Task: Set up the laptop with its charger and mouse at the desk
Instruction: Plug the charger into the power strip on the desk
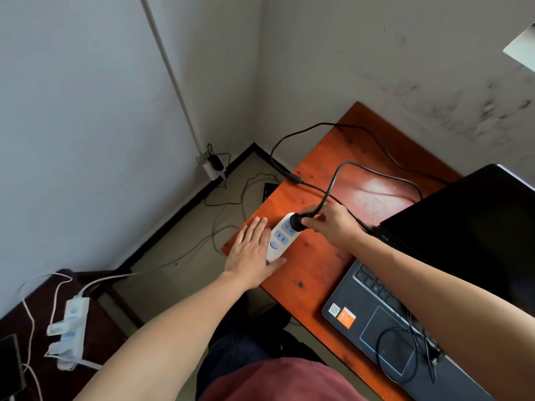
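Observation:
A white power strip (280, 238) with blue sockets lies at the left edge of the red-brown desk (312, 267). My left hand (251, 253) rests flat against its left side, fingers spread, thumb under its near end. My right hand (333, 224) pinches the black charger plug (298, 220), which sits at the strip's far socket. The black charger cable (376, 176) loops over the desk toward the open black laptop (451, 256) at the right. A thin black wire (405, 342) lies coiled on the laptop's touchpad; no mouse body is visible.
Another white power strip (72, 328) with plugs lies on a dark low table at the lower left. A wall socket (212, 166) with a black adapter sits low in the room's corner, with cables trailing over the floor. My lap is below the desk edge.

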The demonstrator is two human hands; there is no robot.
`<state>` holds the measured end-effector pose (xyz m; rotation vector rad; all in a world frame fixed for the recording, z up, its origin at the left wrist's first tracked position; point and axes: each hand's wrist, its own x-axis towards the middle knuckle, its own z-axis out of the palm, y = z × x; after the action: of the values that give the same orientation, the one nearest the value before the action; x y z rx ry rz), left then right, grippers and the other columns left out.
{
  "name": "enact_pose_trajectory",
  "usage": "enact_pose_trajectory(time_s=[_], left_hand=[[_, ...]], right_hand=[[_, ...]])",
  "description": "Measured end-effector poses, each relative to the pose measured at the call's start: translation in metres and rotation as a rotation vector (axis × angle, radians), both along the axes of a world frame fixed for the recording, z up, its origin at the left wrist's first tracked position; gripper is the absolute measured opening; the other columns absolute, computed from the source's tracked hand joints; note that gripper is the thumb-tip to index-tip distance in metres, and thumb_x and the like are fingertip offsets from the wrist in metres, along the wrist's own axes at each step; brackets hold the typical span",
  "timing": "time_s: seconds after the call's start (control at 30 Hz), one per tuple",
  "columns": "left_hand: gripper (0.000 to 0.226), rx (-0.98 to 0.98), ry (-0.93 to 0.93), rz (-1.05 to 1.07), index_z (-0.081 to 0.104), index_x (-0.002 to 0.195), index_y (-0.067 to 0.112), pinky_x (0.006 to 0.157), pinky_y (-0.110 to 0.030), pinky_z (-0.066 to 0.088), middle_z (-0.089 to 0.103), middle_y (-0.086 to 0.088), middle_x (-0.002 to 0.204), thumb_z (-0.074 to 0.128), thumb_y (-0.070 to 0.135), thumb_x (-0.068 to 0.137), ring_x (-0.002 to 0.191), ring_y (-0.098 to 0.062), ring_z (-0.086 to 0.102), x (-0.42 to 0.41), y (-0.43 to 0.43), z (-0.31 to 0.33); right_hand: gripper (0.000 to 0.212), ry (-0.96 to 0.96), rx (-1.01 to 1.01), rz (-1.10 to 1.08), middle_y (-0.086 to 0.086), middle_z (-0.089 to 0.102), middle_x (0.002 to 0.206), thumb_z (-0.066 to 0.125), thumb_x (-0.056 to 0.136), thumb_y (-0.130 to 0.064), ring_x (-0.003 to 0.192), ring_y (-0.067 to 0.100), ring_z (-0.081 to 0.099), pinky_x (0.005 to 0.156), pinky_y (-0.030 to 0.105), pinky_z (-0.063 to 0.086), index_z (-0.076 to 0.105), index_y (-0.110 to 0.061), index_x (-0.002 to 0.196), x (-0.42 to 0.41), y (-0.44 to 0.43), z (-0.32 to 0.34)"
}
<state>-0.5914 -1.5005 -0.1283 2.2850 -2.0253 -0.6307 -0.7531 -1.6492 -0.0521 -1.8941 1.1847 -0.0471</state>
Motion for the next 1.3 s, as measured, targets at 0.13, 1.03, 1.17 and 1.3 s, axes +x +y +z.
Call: enact_pose_trajectory(time_s=[0.13,1.03,1.17,1.3], left_hand=[[0.094,-0.003,-0.016,-0.014,0.021,0.149,0.011,0.116,-0.034,-0.008,0.003,-0.006,0.162,0.017,0.078,0.083,0.148,-0.018,-0.009,0.000,0.000,-0.001],[0.095,0.052,-0.071,-0.081,0.017,0.149,0.007,0.116,-0.036,-0.012,-0.009,-0.008,0.161,0.015,0.077,0.084,0.147,-0.019,-0.018,0.004,-0.001,0.000],[0.095,0.111,-0.076,-0.103,0.013,0.150,0.009,0.118,-0.038,-0.009,-0.012,-0.009,0.161,0.014,0.077,0.084,0.146,-0.021,-0.019,0.006,0.000,0.001],[0.099,0.185,-0.070,-0.135,0.001,0.152,0.008,0.116,-0.039,-0.011,-0.018,-0.010,0.159,0.018,0.078,0.084,0.145,-0.023,-0.021,0.008,-0.006,0.006]], right_hand=[[0.022,0.073,-0.178,0.159,-0.002,0.070,0.111,0.065,0.090,-0.021,0.098,0.014,0.063,0.085,0.028,0.050,0.072,-0.015,0.110,0.010,0.008,0.005],[0.022,0.163,-0.193,0.227,0.003,0.063,0.103,0.058,0.094,-0.025,0.085,0.019,0.059,0.076,0.037,0.051,0.070,-0.014,0.110,0.017,0.017,-0.004],[0.025,0.190,-0.218,0.233,0.004,0.064,0.104,0.059,0.094,-0.027,0.095,0.022,0.058,0.079,0.039,0.050,0.069,-0.011,0.111,0.020,0.021,-0.006],[0.027,0.222,-0.223,0.189,0.004,0.063,0.105,0.057,0.095,-0.030,0.101,0.022,0.055,0.080,0.037,0.048,0.068,-0.013,0.114,0.018,0.025,-0.006]])
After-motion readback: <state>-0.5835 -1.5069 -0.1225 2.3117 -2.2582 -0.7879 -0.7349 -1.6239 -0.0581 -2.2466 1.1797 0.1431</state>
